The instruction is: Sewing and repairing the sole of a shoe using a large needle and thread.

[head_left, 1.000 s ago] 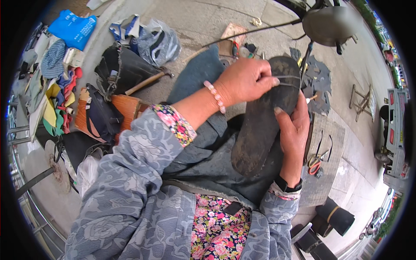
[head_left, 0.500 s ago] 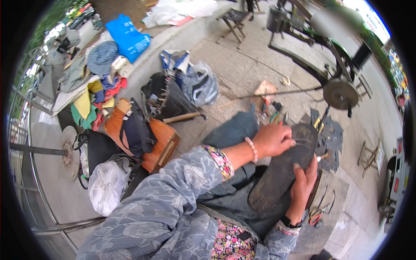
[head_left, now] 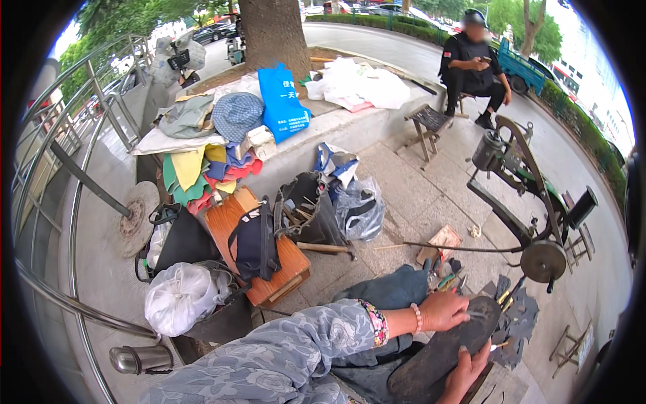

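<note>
A worn dark shoe sole lies tilted over my lap, its broad face toward me. My right hand grips its right edge, thumb on the near face and the other fingers mostly hidden behind. Over the upper part of the sole is my left hand, wearing a pink bead bracelet, with its fingers pinched together. A thin pale streak shows at its fingertips, too blurred to name. Beneath the sole, dark cloth covers my lap.
Small tools and dark scrap sheets lie beyond the sole. A hand-cranked machine stands at right. Left are a wooden box, a black bag and a hammer. A person sits at the far right.
The view has tilted up, so the seated person and the street now show and my hands sit lower in the picture. Both hands keep their places on the sole.
</note>
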### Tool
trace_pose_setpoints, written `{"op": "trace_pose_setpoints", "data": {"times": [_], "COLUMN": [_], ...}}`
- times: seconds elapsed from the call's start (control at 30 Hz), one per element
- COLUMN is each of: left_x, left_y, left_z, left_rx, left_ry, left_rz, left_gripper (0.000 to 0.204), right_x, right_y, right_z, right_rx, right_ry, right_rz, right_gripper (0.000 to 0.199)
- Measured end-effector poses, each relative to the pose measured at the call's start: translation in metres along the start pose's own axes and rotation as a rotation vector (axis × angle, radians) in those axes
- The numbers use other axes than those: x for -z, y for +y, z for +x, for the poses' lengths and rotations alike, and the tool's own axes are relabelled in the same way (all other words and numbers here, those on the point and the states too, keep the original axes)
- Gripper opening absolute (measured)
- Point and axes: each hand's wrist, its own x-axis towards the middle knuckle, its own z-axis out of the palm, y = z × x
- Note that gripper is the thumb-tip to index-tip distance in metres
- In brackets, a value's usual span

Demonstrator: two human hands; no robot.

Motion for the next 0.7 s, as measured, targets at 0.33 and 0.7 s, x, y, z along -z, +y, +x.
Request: {"op": "trace_pose_setpoints", "data": {"times": [0.33, 0.7], "left_x": [0.006, -0.002], "left_y": [0.008, 0.023], "left_z": [-0.002, -0.007], "left_rx": [-0.014, -0.094], "left_ry": [-0.138, -0.125], "left_rz": [-0.019, -0.034], "left_gripper": [0.027, 0.027], "right_x": [-0.015, 0.001], "right_y": [-0.040, -0.019], "right_z": [-0.004, -0.007], "right_rx": [-0.039, -0.025], "right_ry": [0.024, 0.011], "right_rz": [-0.323, 0.057], "right_gripper": [0.057, 0.069]}}
